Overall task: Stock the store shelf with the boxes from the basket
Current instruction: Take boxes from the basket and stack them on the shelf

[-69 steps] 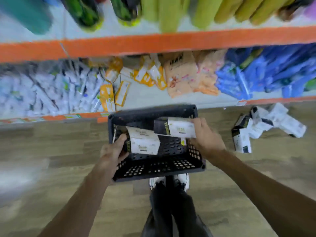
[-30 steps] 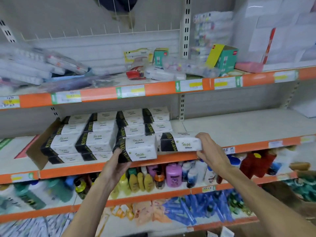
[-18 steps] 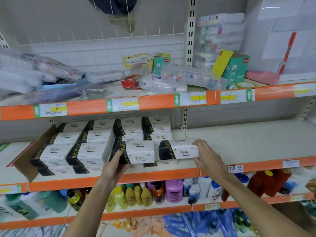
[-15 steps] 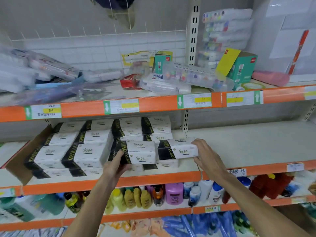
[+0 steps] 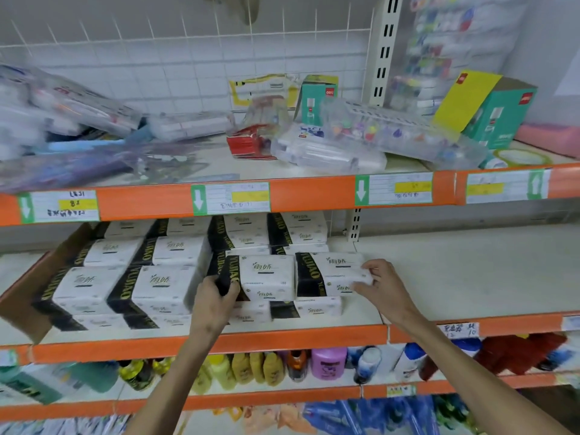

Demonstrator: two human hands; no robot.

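Boxes (image 5: 266, 277) now rest on shelf (image 5: 470, 277), left hand (image 5: 213, 304) and right hand (image 5: 384, 287) gripping them

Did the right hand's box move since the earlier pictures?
Yes. The box in the right hand went inward, away from the orange shelf edge, and now lies on a lower box.

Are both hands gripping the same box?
No, the left hand grips the left box while the right hand grips the right box beside it.
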